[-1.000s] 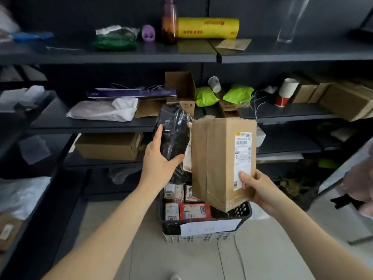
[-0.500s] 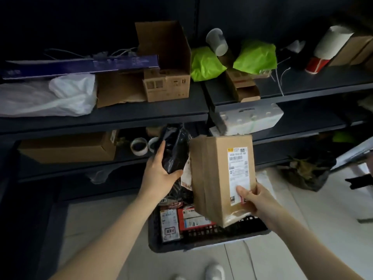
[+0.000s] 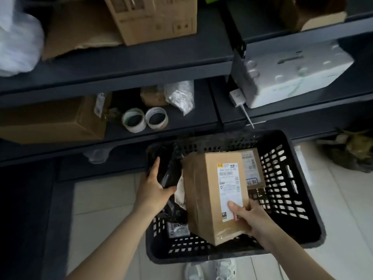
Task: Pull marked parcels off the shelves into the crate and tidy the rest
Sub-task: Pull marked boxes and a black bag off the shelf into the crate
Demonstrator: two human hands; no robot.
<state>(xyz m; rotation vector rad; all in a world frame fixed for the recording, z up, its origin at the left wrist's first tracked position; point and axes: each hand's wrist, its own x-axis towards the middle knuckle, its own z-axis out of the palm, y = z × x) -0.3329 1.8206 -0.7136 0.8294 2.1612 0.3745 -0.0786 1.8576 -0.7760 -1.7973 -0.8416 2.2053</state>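
A black slatted crate [image 3: 282, 178] stands on the tiled floor in front of the shelves. My right hand [image 3: 249, 217] grips the lower corner of a tall brown cardboard parcel [image 3: 203, 197] with a white shipping label, held inside the crate's opening. My left hand [image 3: 152, 188] holds a black plastic-wrapped parcel [image 3: 169, 168] against the crate's left wall. Another labelled brown parcel [image 3: 251, 168] lies in the crate behind the tall one. A small labelled packet [image 3: 177, 229] shows at the crate's bottom left.
The lower shelf holds a brown box [image 3: 50, 118], two tape rolls [image 3: 145, 119] and a clear bag [image 3: 180, 96]. A white foam box [image 3: 292, 73] and a charger [image 3: 237, 97] sit to the right. Open cartons [image 3: 153, 19] stand on the shelf above. My shoes [image 3: 212, 269] are below the crate.
Both hands have moved down with their parcels, from above the crate into its opening. The view has tilted down and closer, so the upper shelves have left the frame.
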